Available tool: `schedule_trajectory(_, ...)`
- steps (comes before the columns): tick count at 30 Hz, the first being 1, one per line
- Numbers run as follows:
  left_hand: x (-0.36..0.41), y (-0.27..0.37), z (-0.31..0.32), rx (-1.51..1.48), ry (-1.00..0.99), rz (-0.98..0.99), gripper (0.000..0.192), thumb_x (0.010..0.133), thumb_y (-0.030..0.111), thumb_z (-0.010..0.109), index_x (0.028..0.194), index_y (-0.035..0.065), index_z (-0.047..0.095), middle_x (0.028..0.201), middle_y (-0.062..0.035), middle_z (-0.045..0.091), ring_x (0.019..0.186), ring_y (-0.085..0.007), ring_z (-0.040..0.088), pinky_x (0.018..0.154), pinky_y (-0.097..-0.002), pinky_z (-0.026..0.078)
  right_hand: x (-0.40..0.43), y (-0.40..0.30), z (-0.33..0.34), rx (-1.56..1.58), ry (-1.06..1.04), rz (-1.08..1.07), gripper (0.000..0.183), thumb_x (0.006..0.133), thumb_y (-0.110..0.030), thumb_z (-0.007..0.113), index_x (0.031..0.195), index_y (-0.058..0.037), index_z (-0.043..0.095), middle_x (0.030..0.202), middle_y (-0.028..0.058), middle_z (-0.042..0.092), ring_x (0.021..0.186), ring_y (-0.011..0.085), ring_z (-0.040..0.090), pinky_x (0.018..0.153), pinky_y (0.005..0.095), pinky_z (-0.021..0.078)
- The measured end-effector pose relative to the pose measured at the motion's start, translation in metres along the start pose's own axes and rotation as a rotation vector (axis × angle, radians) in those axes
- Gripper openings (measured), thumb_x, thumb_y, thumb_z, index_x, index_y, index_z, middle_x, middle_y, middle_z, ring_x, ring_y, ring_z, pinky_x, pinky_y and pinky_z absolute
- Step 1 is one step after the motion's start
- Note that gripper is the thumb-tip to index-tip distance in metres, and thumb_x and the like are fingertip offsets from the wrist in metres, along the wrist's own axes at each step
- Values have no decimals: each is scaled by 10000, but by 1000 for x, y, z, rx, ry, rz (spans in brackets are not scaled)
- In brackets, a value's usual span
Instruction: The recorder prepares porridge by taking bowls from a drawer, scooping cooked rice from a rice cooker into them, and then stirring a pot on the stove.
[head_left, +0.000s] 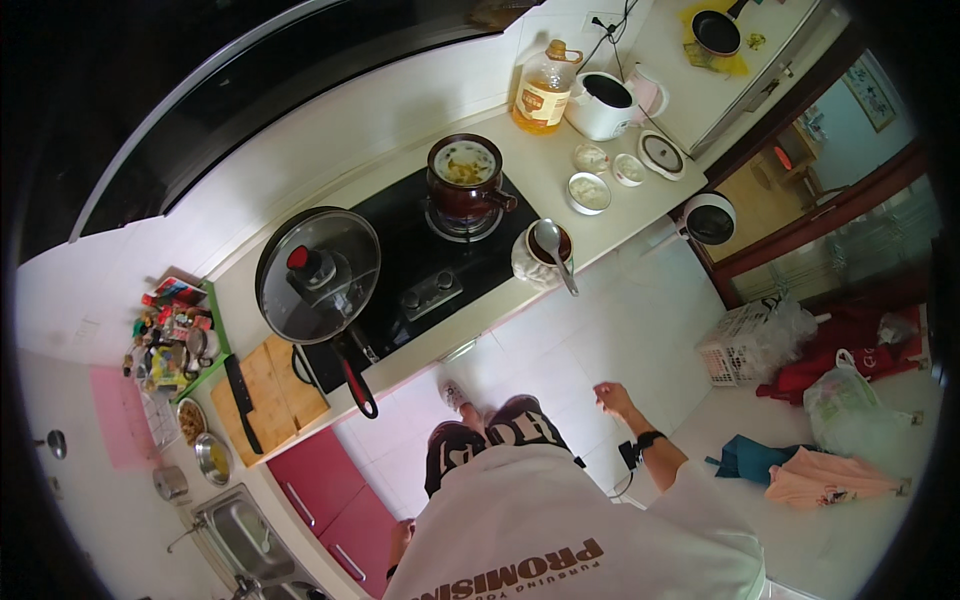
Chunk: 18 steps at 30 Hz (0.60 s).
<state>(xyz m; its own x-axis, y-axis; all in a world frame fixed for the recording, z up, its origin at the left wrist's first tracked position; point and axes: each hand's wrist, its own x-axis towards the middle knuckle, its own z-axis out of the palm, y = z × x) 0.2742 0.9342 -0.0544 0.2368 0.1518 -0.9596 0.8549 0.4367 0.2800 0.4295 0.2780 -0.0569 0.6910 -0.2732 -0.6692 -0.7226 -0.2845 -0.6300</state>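
My right hand (615, 399) hangs beside my body over the tiled floor, its fingers curled with nothing visible in them. My left hand (404, 531) is low at my other side, near the red cabinet doors (330, 491) and partly hidden by my shirt; its fingers are hard to make out. Before me, a brown clay pot (463, 196) of bubbling liquid stands over a lit burner on the black gas hob (409, 247). A wok under a glass lid (330, 277) covers the left burner. A spoon (553, 247) lies across a brown-mouthed jar (529, 259) at the counter's front edge.
Small bowls (589, 193), an oil jug (541, 94) and a white rice cooker (602, 112) stand right of the hob. Left lies a cutting board (274, 397) with a knife (244, 405), near the sink (244, 532). The wok handle (358, 382) overhangs the counter edge.
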Motion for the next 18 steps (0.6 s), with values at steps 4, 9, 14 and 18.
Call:
schedule_trajectory(4, 36, 45, 26, -175, -88, 25, 201, 936, 199, 516, 1054, 72, 618, 700, -24, 525, 512, -138, 453, 473, -246, 394, 37, -86, -17, 105, 96, -65, 301, 951, -320, 549, 999, -50, 674, 720, 52, 634, 493, 132, 544, 440, 258, 440)
schedule_trajectory(9, 44, 69, 32, -45, 12, 175, 217, 942, 189, 501, 1081, 57, 604, 697, -53, 517, 506, -145, 455, 450, -271, 392, 85, -176, -24, 562, 183, -58, 584, 953, -551, 462, 1161, -19, 582, 849, 82, 641, 633, 200, 603, 529, 293, 488)
schedule_trajectory(14, 32, 50, 21, -32, 31, 65, 233, 944, 196, 513, 1071, 17, 594, 706, -72, 522, 592, -157, 502, 476, -273, 409, 102, -235, -7, 759, 24, 51, 622, 952, -599, 426, 1124, -16, 558, 816, 72, 619, 642, 218, 596, 559, 289, 487)
schedule_trajectory(18, 22, 34, 12, -23, 47, -3, 214, 935, 181, 522, 1051, 13, 589, 698, -73, 519, 579, -160, 495, 471, -276, 402, 116, -239, -13, 826, -194, 71, 535, 979, -546, 421, 1072, -37, 560, 678, 5, 515, 541, 131, 483, 488, 249, 409)
